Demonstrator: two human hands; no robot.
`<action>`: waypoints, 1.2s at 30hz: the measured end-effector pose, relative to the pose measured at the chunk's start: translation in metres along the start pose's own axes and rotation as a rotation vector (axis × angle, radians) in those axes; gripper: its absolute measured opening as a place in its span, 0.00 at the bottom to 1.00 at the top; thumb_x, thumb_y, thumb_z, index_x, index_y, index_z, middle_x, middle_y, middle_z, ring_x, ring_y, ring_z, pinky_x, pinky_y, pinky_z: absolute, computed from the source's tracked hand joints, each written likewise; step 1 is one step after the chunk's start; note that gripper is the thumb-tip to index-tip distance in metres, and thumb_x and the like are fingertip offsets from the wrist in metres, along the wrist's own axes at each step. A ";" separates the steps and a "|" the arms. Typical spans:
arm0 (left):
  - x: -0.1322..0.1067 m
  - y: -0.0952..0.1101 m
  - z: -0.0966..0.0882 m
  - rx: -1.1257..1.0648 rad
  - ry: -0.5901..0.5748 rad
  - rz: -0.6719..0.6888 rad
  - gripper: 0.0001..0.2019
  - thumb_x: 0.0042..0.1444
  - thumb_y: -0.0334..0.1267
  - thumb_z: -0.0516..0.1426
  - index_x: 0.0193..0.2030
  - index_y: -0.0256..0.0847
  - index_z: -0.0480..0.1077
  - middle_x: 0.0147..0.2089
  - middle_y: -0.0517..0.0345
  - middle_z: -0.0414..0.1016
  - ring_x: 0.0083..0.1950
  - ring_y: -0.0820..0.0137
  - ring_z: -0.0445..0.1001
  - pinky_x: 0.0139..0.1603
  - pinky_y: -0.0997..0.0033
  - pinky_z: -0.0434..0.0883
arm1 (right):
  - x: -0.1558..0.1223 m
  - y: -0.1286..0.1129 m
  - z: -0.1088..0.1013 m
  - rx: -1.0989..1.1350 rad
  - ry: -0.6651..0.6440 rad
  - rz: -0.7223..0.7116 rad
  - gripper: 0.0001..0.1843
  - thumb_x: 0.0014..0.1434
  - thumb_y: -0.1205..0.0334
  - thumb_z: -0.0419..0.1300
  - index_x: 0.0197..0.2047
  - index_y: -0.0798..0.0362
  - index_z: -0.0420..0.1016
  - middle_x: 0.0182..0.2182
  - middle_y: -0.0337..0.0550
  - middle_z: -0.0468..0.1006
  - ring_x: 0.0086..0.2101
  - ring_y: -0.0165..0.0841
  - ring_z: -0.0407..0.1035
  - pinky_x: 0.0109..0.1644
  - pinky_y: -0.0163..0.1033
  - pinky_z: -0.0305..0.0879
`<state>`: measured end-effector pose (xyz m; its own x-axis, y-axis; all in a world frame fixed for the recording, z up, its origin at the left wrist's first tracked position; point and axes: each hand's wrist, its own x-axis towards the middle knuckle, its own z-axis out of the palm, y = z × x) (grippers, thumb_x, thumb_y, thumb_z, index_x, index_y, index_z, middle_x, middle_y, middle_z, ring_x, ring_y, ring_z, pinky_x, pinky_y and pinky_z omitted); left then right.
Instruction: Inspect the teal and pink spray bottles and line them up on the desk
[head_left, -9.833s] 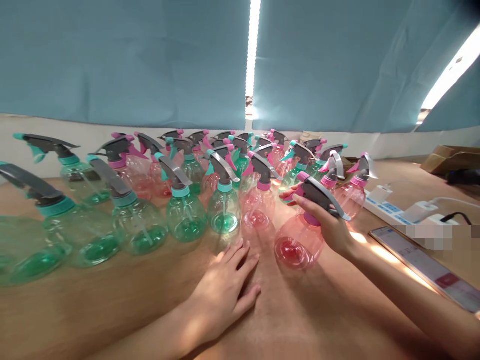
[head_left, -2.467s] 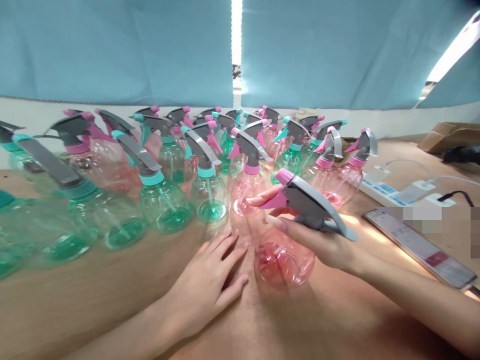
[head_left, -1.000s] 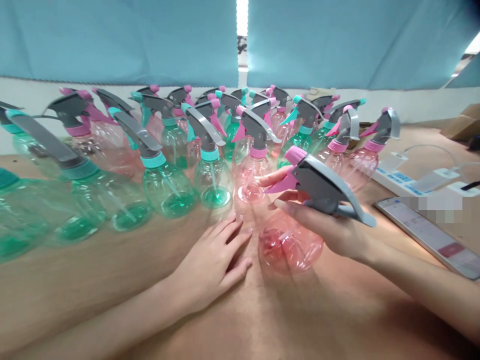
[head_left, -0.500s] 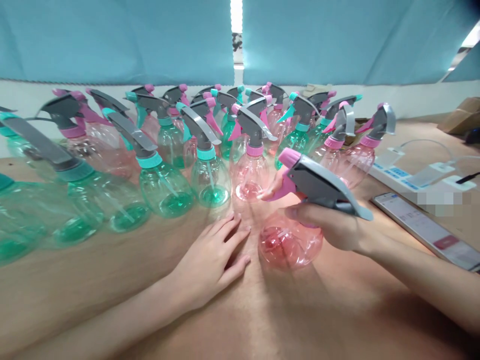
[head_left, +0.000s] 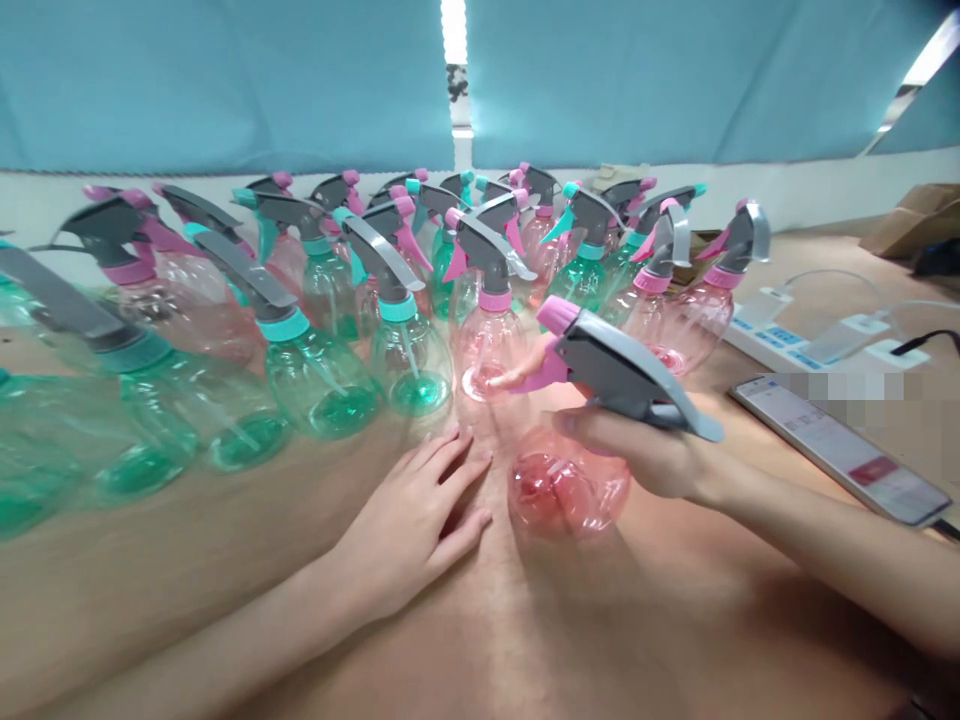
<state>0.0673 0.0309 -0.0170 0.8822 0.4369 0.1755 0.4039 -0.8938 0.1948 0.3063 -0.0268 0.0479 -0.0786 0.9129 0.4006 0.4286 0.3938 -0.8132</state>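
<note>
My right hand (head_left: 637,445) is closed around the neck of a pink spray bottle (head_left: 566,490), below its grey head with a pink nozzle and trigger. One finger stretches forward by the trigger. The bottle's clear pink body is just above or on the tabletop; I cannot tell which. My left hand (head_left: 420,510) lies flat on the table (head_left: 480,640) to its left, fingers apart, holding nothing. Just beyond the hands stand a clear green spray bottle (head_left: 411,360) with a turquoise collar and another pink spray bottle (head_left: 493,340).
Several more green and pink spray bottles crowd the back and left, among them a near green one (head_left: 319,385). At right lie a phone (head_left: 840,450) and a white power strip (head_left: 795,345) with plugs and cables. A brown box (head_left: 911,225) sits at the far right.
The whole view has shifted slightly, so things appear a little further left. Both hands keep their poses, and the right still grips the pink spray bottle.
</note>
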 end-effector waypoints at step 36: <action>-0.001 0.001 0.003 0.000 0.014 -0.008 0.23 0.68 0.46 0.49 0.65 0.38 0.63 0.69 0.43 0.60 0.70 0.54 0.55 0.65 0.50 0.59 | 0.001 -0.002 0.008 0.029 0.082 0.066 0.14 0.63 0.59 0.57 0.52 0.42 0.74 0.28 0.36 0.77 0.34 0.36 0.74 0.43 0.45 0.70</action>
<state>0.0678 0.0298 -0.0200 0.8754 0.4455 0.1875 0.4111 -0.8903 0.1959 0.2980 -0.0258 0.0461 0.0237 0.9255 0.3780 0.4040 0.3370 -0.8505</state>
